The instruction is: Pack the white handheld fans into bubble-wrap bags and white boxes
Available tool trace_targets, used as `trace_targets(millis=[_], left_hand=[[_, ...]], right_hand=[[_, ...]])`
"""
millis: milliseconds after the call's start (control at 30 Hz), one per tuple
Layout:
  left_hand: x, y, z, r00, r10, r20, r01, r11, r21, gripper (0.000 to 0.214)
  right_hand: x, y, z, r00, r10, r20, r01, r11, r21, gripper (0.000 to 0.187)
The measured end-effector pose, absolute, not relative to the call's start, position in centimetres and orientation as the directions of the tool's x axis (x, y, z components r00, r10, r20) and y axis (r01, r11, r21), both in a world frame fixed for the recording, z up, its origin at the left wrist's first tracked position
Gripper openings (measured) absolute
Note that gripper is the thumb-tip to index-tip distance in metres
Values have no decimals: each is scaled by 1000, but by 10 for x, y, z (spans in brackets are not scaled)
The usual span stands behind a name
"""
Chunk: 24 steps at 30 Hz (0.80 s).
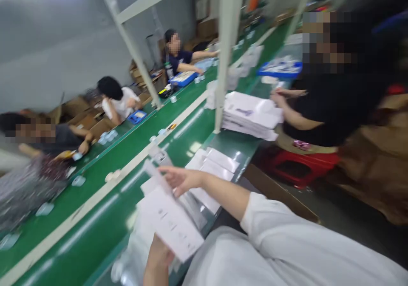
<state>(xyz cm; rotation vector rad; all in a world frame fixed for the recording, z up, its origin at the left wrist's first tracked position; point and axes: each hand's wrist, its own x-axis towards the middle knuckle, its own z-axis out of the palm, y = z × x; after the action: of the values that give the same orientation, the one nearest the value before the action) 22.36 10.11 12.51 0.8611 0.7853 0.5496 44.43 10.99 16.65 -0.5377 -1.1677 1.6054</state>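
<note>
My left hand (157, 258) at the bottom edge is closed around the lower end of a flat white carton (172, 224) with small print, held tilted over the green conveyor belt (105, 218). My right hand (181, 179), at the end of a white sleeve, reaches in from the right. Its fingers are stretched out against the carton's raised upper flap (153, 171). A clear plastic bag (132, 252) hangs blurred below the carton.
Loose white sheets (216, 162) lie on the bench beside my arm, and a stack of white cartons (251, 116) stands further along in front of a seated co-worker. Other people sit across the belt with small clear trays (78, 180). A metal post (223, 65) rises mid-bench.
</note>
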Motion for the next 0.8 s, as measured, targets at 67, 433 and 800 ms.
trace_targets(millis=[67,433,800], left_hand=[[201,87,128,537,777,-330,-152,473,868,63],[198,40,101,360,915,-183,121,148,981,52],[49,33,53,-300,771,-561,-201,524,828,41]], right_hand=[[434,89,172,-116,972,203,-459,129,-879,80],[386,52,162,331,933,-141,34,-161,-986,115],[421,102,96,-99,790,-606,184,-584,-791,61]])
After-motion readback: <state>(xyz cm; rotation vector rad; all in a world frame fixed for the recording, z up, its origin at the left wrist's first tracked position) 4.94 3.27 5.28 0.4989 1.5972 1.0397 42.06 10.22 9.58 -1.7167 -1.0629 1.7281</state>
